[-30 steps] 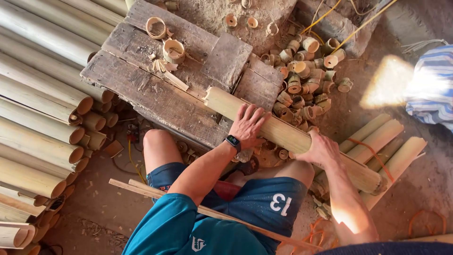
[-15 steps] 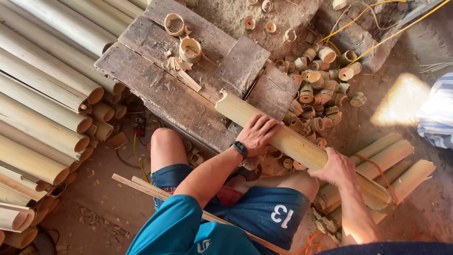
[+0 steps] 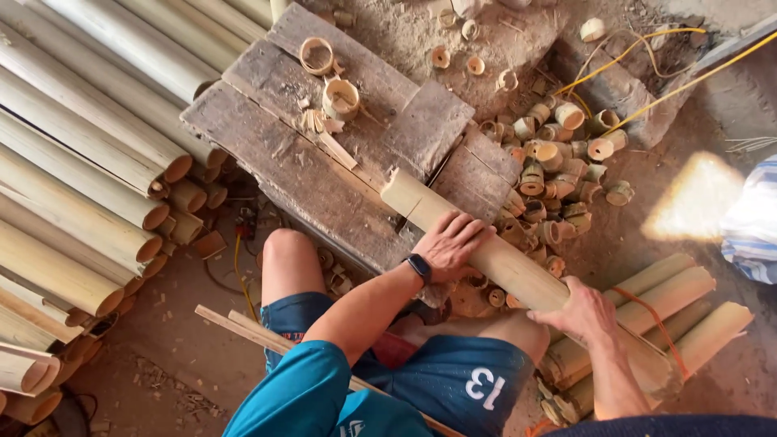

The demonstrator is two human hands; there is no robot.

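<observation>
Both hands grip one bamboo pole, which lies aslant across the person's lap, its cut end resting on the edge of a weathered wooden block. Left hand lies over the pole near that end, fingers curled together over its top, a dark watch on the wrist. Right hand wraps the pole lower down, fingers closed around it, though the fingertips are hidden beneath. On the block sit two short bamboo rings and some splinters. Beyond the pole a heap of cut bamboo stubs covers the dirt floor, with yellow cords running past it. Long poles are stacked at the left, and a tied bundle lies under the right forearm. A thin slat crosses beneath the knees.
</observation>
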